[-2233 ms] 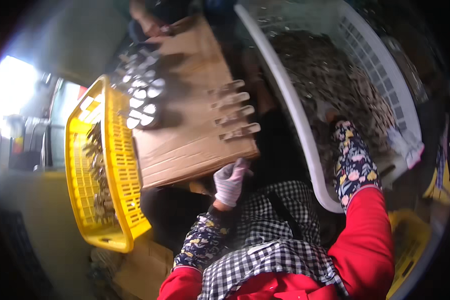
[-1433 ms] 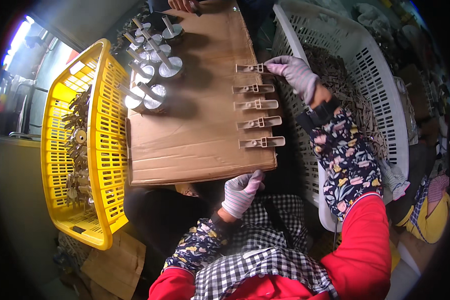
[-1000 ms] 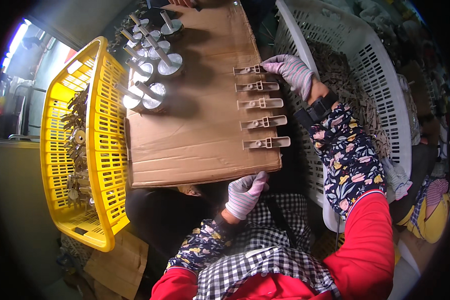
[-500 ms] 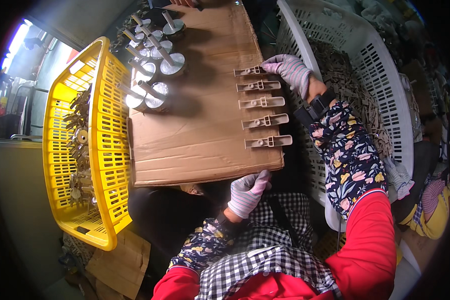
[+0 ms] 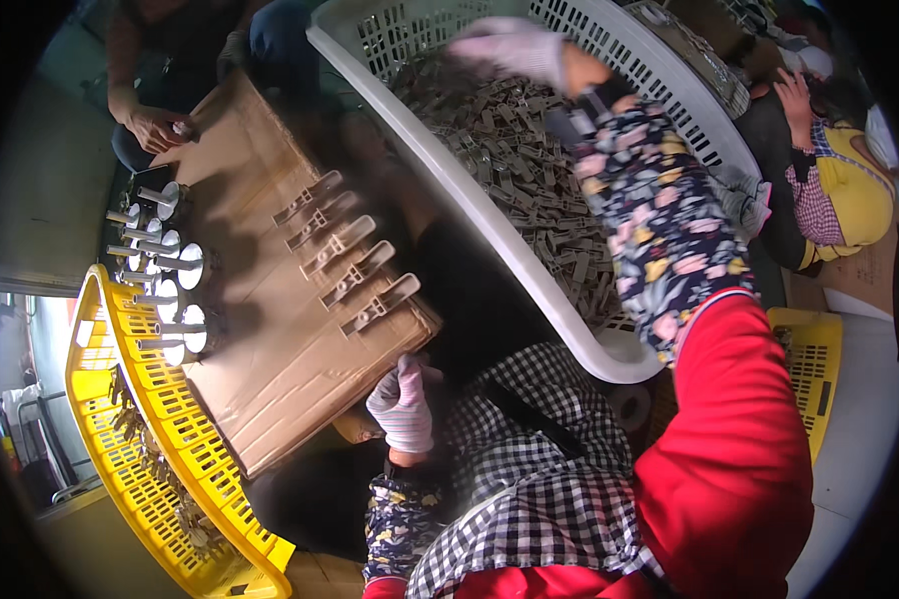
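Observation:
My right hand (image 5: 509,52), in a striped glove, is over the far part of a white basket (image 5: 451,180), smeared by motion, so its fingers cannot be read. Loose pale clip-like pieces (image 5: 529,175) fill the basket. At the near corner of a cardboard sheet (image 5: 280,389), my left hand (image 5: 403,411) is closed with its fingers curled; whatever it may hold is hidden. Several more clip-like pieces (image 5: 345,246) lie in a slanted row along the sheet's right side, nearest to my left hand.
Round metal discs with upright rods (image 5: 182,265) stand in a cluster on the sheet's left. A yellow basket (image 5: 160,419) holding metal parts is beside it. Another person's hand (image 5: 157,128) rests at the far end. A person in yellow (image 5: 854,190) sits at the right.
My right hand has left the row on the cardboard and moved over the white basket. The view has turned right. My left hand stays near the sheet's front edge.

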